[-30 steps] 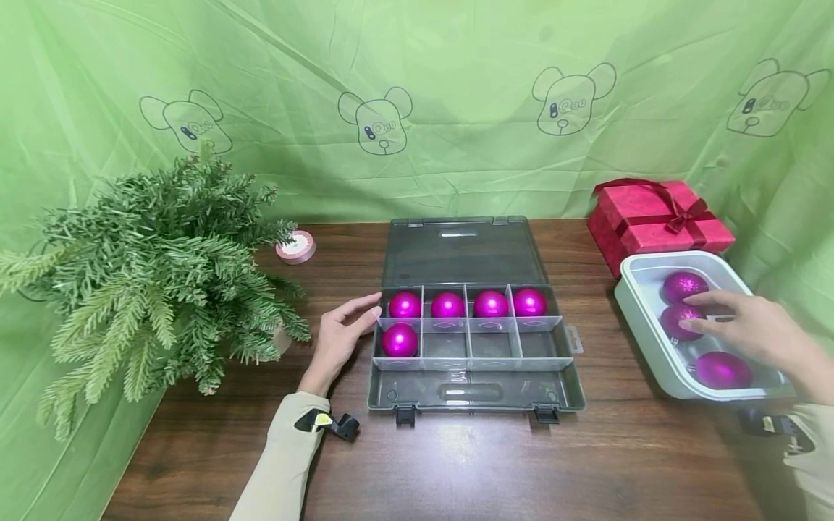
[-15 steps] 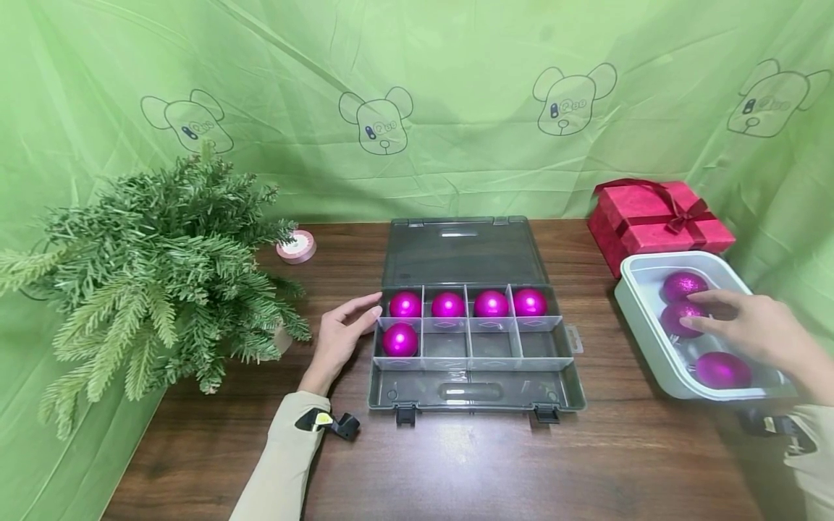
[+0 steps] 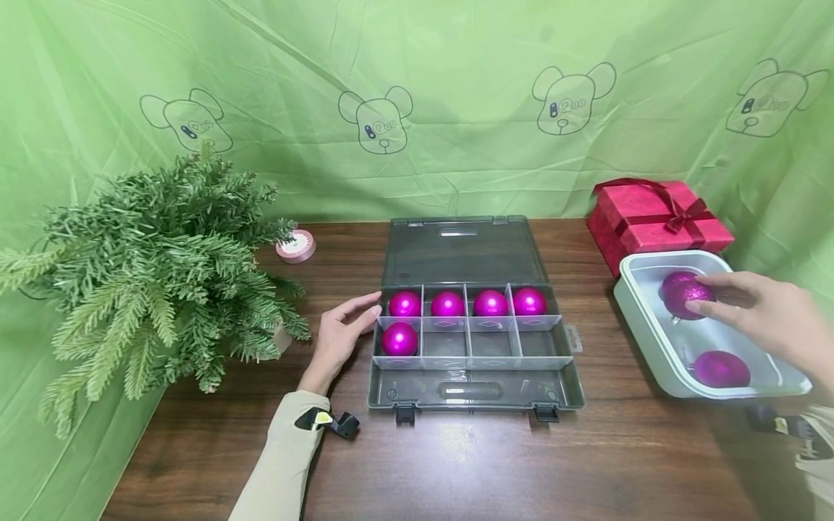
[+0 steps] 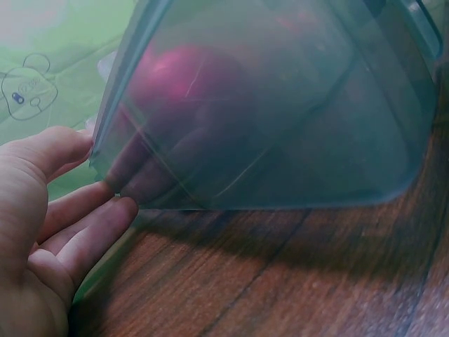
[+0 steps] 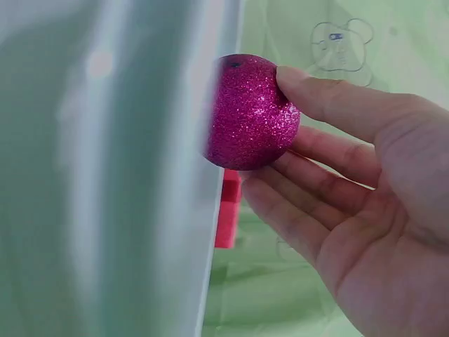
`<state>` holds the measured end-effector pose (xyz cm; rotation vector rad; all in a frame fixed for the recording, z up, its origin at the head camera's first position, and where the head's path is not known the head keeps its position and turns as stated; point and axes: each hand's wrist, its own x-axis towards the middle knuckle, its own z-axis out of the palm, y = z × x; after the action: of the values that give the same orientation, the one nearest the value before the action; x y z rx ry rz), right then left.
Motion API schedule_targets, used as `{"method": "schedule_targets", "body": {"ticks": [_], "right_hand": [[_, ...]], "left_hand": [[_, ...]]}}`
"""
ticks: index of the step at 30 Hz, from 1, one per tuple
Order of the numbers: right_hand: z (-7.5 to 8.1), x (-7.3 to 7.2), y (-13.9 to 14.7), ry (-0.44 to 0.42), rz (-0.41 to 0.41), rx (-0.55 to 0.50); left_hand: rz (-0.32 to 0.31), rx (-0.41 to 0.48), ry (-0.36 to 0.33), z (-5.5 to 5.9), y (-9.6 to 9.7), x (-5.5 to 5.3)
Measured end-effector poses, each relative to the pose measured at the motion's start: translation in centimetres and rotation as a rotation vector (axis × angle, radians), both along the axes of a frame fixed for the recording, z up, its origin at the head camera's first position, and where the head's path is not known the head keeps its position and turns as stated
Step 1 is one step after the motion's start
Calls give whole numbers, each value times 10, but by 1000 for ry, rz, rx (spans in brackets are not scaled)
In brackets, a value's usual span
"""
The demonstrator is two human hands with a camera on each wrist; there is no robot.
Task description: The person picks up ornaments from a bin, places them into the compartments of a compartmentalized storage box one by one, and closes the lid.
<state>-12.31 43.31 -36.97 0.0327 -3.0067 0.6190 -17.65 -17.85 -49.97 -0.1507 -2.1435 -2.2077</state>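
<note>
My right hand [image 3: 772, 315] pinches a glittery magenta Christmas ball [image 5: 252, 116] between thumb and fingers, over the pale plastic tub [image 3: 635, 333]. Behind it another glittery ball [image 3: 674, 278] is partly hidden, while a smoother magenta ball [image 3: 719, 369] lies at the tub's near end. My left hand [image 3: 340, 336], fingers fairly straight, touches the left side of a grey see-through compartment box [image 3: 478, 383]. Several shiny magenta balls fill its back row, such as the one [image 3: 447, 305] second from left. One more ball [image 3: 399, 339] sits in the front row's left compartment.
The box's lid [image 3: 462, 253] lies folded back. An artificial pine tree [image 3: 169, 268] spreads over the left side, near a pink ribbon spool [image 3: 296, 247]. Behind the tub stands a red gift box [image 3: 661, 217] with a bow. A green curtain [image 3: 456, 87] hangs behind the table.
My right hand has taken hold of the middle glittery ball and lifted it slightly, so it now overlaps the far one in the head view. The left hand has stayed in place.
</note>
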Motion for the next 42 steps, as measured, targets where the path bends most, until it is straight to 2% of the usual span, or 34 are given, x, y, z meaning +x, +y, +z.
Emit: {"method": "schedule_targets", "body": {"ticks": [6,13,23,30,33,42], "right_hand": [[12,3,-12,34,1,-37],[24,4,-25,116,6,-39],[50,5,-62,137,37,-67],[54,2,-82,159,58,-111],[56,-1,-94,177,83,-115],[55,-10,-135,232,231,-118]], "left_hand": [[-1,0,-1,-1,0,0],[-5,-6,-1,1,0,1],[-1,-17,-7,1,0,2],[1,-6,-3,1,1,1],[1,0,0,-1,1,0],[1,-13,6,-4,0,-2]]}}
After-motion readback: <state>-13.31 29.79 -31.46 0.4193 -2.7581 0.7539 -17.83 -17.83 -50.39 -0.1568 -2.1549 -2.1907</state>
